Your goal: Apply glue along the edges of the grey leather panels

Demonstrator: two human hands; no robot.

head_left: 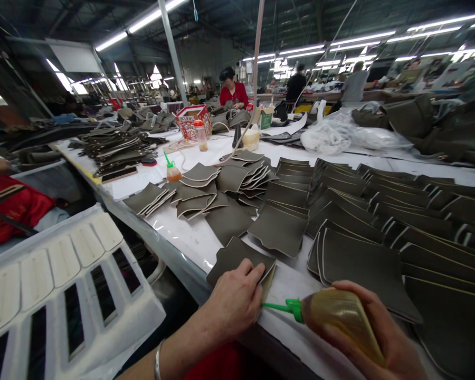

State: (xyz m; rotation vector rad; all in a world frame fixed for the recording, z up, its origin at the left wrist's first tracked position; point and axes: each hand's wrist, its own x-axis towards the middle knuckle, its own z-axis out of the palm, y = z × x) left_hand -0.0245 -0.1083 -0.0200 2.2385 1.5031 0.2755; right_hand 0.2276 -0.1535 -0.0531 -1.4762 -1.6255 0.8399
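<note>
My left hand (233,301) rests with its fingers curled on the near edge of an olive-grey leather piece (237,256) at the table's front edge, pressing it down. My right hand (374,338) is wrapped round a squeeze glue bottle (340,322) with amber contents. The bottle's green nozzle (281,306) points left and nearly touches the leather piece beside my left fingers. A silver bangle sits on my left wrist.
Many rows of overlapping olive leather pieces (380,221) cover the white table (190,237). A second small glue bottle (172,171) stands further back, near a patterned box (192,121). A white plastic crate (63,295) sits lower left. Other workers stand at the far end.
</note>
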